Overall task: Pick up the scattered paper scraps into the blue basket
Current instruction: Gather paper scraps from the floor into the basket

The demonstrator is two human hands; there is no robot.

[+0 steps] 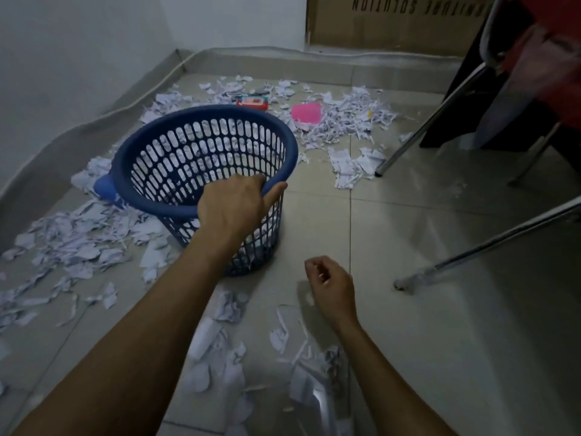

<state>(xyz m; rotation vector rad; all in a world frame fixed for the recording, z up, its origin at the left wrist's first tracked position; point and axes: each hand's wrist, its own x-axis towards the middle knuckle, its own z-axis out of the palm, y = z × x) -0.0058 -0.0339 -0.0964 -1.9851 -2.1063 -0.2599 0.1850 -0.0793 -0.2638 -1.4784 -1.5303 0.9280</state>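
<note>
The blue basket, a slotted plastic one, stands tilted on the tiled floor with white paper showing inside. My left hand grips its near rim, fingers over the inside and thumb outside. My right hand hovers low over the floor to the right of the basket, fingers loosely curled and holding nothing. White paper scraps lie scattered all around: a heap at the left, a heap behind the basket, and crumpled pieces between my forearms.
A pink sheet and a red packet lie among the far scraps. Metal chair legs slant in from the right. A blue lid-like object lies left of the basket. Walls close the left and back; a cardboard box leans behind.
</note>
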